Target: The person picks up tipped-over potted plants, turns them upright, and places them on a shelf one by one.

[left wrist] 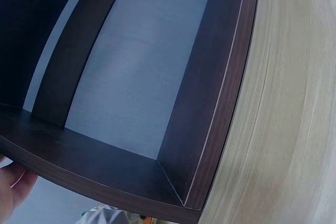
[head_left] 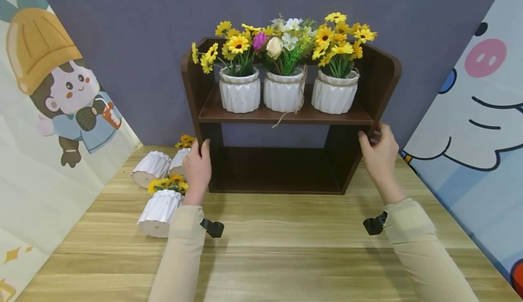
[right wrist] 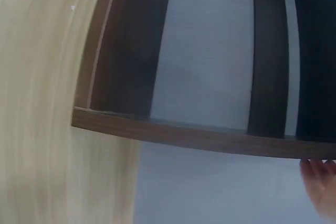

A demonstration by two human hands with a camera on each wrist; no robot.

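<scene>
A dark brown two-tier shelf stands on the wooden table against the grey wall. On its upper board three white ribbed flowerpots are lined up: one with yellow flowers, a middle one with mixed white, peach and purple flowers, and another with yellow flowers. My left hand grips the left side panel below the upper board. The right hand holds the right panel at about board height, thumb at its front edge. In the right wrist view, fingertips rest against the panel's outer face.
Left of the shelf, white flowerpots lie tipped over on the table: a front one, one behind, and another partly hidden by my left hand. Cartoon-printed panels flank both sides. Loose twine hangs from the middle pot.
</scene>
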